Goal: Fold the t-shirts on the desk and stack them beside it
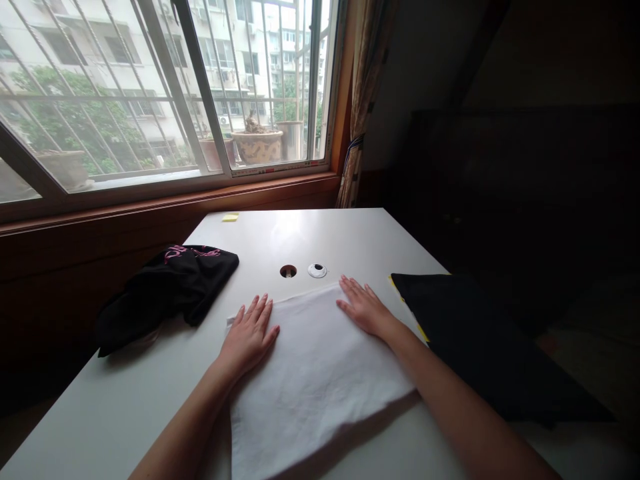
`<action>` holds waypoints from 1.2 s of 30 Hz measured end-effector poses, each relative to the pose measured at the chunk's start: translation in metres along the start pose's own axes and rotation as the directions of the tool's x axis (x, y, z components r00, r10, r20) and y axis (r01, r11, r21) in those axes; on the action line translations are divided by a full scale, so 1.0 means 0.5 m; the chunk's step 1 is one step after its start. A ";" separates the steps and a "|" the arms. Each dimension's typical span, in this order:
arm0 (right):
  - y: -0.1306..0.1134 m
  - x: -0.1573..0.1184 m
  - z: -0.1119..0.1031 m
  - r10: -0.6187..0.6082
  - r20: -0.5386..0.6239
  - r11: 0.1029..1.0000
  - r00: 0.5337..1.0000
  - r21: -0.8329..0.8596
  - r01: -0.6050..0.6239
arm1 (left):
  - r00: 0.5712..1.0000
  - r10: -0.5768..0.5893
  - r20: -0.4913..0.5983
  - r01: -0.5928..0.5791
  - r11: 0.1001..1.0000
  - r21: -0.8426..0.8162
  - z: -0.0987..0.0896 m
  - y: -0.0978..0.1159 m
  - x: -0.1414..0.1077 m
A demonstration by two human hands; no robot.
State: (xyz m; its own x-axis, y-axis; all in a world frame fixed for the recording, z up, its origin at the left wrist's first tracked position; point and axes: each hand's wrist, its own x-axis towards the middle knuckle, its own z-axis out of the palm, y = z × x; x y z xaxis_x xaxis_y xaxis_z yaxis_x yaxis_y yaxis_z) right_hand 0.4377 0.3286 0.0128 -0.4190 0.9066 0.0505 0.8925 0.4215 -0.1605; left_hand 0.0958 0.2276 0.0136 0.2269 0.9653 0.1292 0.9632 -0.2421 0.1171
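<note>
A white folded cloth [315, 373] lies spread on the white table, its near edge slightly raised with a shadow below it. On its far left corner rests my left hand [250, 333], palm down with the fingers stretched out. My right hand [364, 307] lies flat on the far right corner, fingers extended. Neither hand grips the fabric. Left of the cloth is a crumpled black garment [170, 287] with pink lettering, hanging partly over the table's left edge. To the right, a flat dark cloth [490, 340] with a yellow edge sits partly beneath my right forearm's side.
The white table [345, 233] has a round cable hole [288, 271] and a round white cap [317, 270] beyond the cloth. A yellow sticky note [231, 217] is at the far left corner. Behind stand a barred window [210, 100] and a patterned curtain [357, 120].
</note>
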 end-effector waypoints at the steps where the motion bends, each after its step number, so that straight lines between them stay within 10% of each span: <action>1: 0.015 -0.006 0.001 0.043 0.000 0.999 0.999 -0.009 -0.043 | 1.000 0.002 -0.004 -0.002 1.000 -0.002 0.001 -0.001 0.000; 7: 0.011 -0.064 -0.012 0.104 -0.135 0.989 0.985 -0.091 -0.116 | 1.000 0.004 0.005 -0.004 1.000 0.002 0.003 -0.004 0.000; 19: -0.314 -0.264 -0.001 -0.578 -0.046 0.790 0.815 0.218 0.573 | 1.000 -0.001 0.010 0.001 1.000 0.023 0.001 -0.004 0.002; 29: -0.307 -0.292 0.007 -0.654 -0.114 0.733 0.748 0.149 0.664 | 1.000 -0.016 0.017 0.016 1.000 0.017 -0.004 -0.004 0.004; 36: -0.293 -0.305 0.032 -0.782 -0.227 0.609 0.580 -0.082 0.789 | 1.000 -0.010 0.004 0.010 1.000 0.015 0.002 -0.008 0.004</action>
State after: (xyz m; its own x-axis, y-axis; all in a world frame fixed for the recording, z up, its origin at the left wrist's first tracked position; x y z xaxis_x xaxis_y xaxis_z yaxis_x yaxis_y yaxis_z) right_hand 0.3682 0.1281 0.0126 -0.9032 0.2016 0.3790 0.2269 0.9737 0.0227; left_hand 0.0928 0.2307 0.0123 0.2181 0.9680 0.1241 0.9674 -0.2313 0.1036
